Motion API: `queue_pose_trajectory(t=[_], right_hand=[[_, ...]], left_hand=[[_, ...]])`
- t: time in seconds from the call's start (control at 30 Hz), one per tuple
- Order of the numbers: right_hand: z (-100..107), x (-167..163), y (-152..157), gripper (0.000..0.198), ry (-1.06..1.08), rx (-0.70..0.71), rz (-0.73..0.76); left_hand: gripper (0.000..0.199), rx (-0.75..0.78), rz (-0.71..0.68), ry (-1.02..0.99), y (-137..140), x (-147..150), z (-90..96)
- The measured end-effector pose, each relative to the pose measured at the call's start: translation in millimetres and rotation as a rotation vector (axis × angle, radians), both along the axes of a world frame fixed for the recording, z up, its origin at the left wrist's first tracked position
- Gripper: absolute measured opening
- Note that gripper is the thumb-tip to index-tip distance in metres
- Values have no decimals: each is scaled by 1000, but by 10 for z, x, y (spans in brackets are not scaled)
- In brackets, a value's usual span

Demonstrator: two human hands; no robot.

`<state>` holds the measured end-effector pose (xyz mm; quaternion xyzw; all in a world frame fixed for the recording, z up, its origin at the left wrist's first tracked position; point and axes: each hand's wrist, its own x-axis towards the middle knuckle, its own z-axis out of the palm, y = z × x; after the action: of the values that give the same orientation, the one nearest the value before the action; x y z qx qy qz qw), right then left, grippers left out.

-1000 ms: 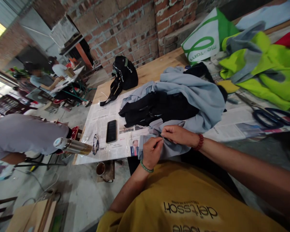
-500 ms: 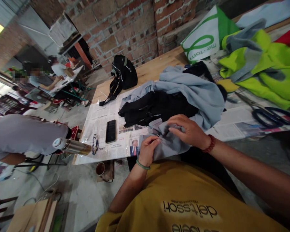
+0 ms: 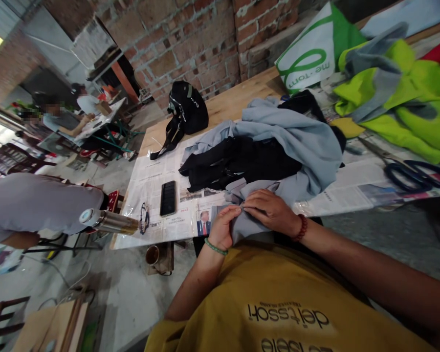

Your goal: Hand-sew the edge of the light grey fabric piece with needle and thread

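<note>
A grey garment (image 3: pixel 293 132) lies bunched on the newspaper-covered table, with black cloth (image 3: pixel 242 159) over part of it. Its near end hangs over the table edge in front of my body. My left hand (image 3: pixel 223 222) pinches a fold of the grey cloth between thumb and fingers. My right hand (image 3: pixel 269 210) is closed on the same cloth, its fingertips meeting those of the left. Whether something small, such as a needle, sits between the fingertips I cannot make out.
To the left are a phone (image 3: pixel 168 198), glasses (image 3: pixel 144 218) and a steel flask (image 3: pixel 110 221). A black bag (image 3: pixel 188 108) stands at the back. Dark-handled scissors (image 3: pixel 407 173) and a yellow-green garment (image 3: pixel 407 98) lie right. A person in grey (image 3: pixel 40 205) sits left.
My right hand has come down and left, from spread above the cloth to a pinch against my left fingertips. The left hand has stayed nearly in place.
</note>
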<state>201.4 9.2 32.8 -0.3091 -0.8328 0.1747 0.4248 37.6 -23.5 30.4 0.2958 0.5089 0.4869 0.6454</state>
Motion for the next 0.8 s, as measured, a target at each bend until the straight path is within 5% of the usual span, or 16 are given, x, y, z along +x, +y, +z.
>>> queue_pose_trajectory(t=[0.8], right_hand=[[-31,-88,-11,23,67,-165,-23]], left_hand=[[32,-78,-21,-182,-5,37,25]])
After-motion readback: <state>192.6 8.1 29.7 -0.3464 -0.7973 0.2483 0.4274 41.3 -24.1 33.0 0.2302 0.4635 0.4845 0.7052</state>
